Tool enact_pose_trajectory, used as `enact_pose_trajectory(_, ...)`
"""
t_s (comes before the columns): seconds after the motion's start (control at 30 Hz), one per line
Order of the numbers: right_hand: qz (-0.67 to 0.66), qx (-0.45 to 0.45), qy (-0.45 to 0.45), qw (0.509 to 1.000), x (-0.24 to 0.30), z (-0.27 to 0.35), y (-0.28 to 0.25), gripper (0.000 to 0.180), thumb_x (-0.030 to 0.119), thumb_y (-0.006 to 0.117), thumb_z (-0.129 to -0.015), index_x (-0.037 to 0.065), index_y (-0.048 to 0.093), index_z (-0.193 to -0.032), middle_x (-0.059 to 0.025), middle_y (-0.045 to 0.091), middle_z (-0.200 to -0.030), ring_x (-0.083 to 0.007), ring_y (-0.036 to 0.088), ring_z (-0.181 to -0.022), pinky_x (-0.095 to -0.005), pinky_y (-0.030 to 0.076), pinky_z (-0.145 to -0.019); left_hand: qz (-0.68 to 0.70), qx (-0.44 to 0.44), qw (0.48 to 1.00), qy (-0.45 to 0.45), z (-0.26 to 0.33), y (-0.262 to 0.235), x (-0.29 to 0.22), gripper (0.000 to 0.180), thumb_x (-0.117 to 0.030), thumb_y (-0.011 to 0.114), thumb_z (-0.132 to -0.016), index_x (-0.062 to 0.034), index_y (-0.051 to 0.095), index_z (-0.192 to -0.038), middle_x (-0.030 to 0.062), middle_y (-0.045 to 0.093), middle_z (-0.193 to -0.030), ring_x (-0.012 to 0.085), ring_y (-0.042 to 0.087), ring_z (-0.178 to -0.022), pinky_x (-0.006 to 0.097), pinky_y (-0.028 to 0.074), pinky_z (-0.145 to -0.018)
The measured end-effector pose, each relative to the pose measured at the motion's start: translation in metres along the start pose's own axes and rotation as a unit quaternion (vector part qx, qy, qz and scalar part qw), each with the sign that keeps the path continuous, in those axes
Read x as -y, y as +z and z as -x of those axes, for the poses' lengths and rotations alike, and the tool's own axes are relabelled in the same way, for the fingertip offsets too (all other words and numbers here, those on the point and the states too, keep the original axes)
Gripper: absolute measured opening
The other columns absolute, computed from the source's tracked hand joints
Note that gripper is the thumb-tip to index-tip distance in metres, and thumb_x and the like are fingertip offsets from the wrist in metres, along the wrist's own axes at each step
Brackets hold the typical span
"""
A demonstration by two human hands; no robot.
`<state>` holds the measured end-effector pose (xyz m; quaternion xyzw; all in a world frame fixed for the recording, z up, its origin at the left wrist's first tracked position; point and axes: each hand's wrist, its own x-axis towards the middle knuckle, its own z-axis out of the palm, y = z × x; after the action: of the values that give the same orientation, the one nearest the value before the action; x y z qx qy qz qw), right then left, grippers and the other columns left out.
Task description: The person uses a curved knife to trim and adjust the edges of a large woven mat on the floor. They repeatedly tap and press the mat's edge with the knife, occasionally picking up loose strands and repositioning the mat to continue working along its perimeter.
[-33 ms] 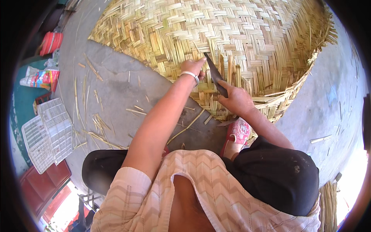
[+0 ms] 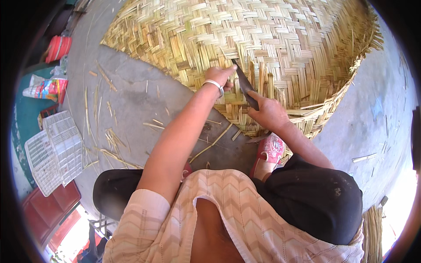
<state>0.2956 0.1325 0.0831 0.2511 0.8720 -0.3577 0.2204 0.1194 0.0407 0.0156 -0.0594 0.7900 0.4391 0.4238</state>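
Observation:
A large woven mat [image 2: 280, 39] of split reed or bamboo strips spreads across the floor ahead of me, its right side curling up. My right hand [image 2: 268, 111] grips the near end of a dark, narrow, knife-like blade [image 2: 246, 85]. Its pointed far end meets the weave, with the tip at or just under a strip. Just left of that tip, my left hand [image 2: 219, 76] rests over the mat with fingers curled and thumb stretched toward the blade. What those fingers hold, if anything, is hidden. Loose strip ends [image 2: 265, 81] stick up right of the blade.
My red-patterned shoe [image 2: 271, 149] is by the mat's near corner. Cut strips [image 2: 114, 138] litter the grey floor. White plastic baskets [image 2: 55, 149], a colourful bag [image 2: 48, 87] and a red round object [image 2: 58, 48] are at left. A strip bundle [image 2: 372, 232] lies at lower right.
My left hand and forearm have shifted very slightly to the right, the thumb edging closer to the blade. The right hand and blade look unmoved.

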Motion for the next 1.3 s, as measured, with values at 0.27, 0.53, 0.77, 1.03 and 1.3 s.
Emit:
enact_pose_trajectory(0.27,0.127,0.049,0.002,0.991,0.012,0.014,-0.019,0.048,0.034,0.059,-0.086,0.019,0.052,-0.131,-0.0181,0.07,-0.09,-0.0365,0.068,-0.088,-0.0486,0.053,-0.079,-0.414,-0.061,0.882,0.218,0.009,-0.016,0.015,0.053,-0.056,0.076,-0.073,-0.0064,0.058,-0.073,0.0141,0.064,-0.069,0.033,0.063,-0.067,0.045,0.049,-0.063)
enact_pose_trajectory(0.53,0.071,0.116,0.015,0.991,0.007,0.086,-0.102,0.053,0.021,0.066,-0.078,0.01,0.059,-0.129,-0.0179,0.068,-0.087,-0.0304,0.067,-0.077,-0.0392,0.051,-0.073,-0.421,-0.061,0.863,0.273,-0.004,-0.015,0.025,0.047,-0.048,0.071,-0.082,-0.0071,0.052,-0.07,0.0126,0.057,-0.066,0.0317,0.054,-0.06,0.044,0.043,-0.058)
enact_pose_trajectory(0.77,-0.256,-0.024,-0.015,0.966,0.009,0.074,-0.102,0.05,0.012,0.067,-0.085,0.005,0.056,-0.133,-0.0038,0.062,-0.081,-0.0088,0.054,-0.07,-0.0265,0.046,-0.065,-0.285,-0.092,0.915,0.268,-0.003,0.003,0.011,0.032,-0.038,0.058,-0.093,-0.0078,0.067,-0.098,0.0172,0.069,-0.089,0.0334,0.066,-0.079,0.043,0.051,-0.076)
enact_pose_trajectory(1.03,-0.422,-0.056,-0.024,0.905,0.001,0.076,-0.091,0.051,0.012,0.066,-0.088,0.006,0.053,-0.136,0.0043,0.059,-0.084,-0.0034,0.047,-0.071,-0.0203,0.041,-0.064,-0.108,0.097,0.986,0.082,-0.015,0.038,-0.034,0.051,-0.014,0.07,-0.086,0.0074,0.052,-0.129,0.0122,0.069,-0.085,0.0135,0.065,-0.059,0.026,0.052,-0.053)
enact_pose_trajectory(1.3,-0.518,-0.084,-0.034,0.851,-0.021,0.092,-0.088,0.065,0.012,0.061,-0.091,0.005,0.033,-0.149,0.0042,0.049,-0.069,-0.0005,0.039,-0.053,-0.0197,0.028,-0.045,-0.054,0.228,0.97,0.061,0.004,0.015,-0.02,0.029,-0.019,0.076,-0.084,0.004,0.059,-0.088,0.0081,0.065,-0.072,0.0132,0.066,-0.055,0.024,0.047,-0.041)
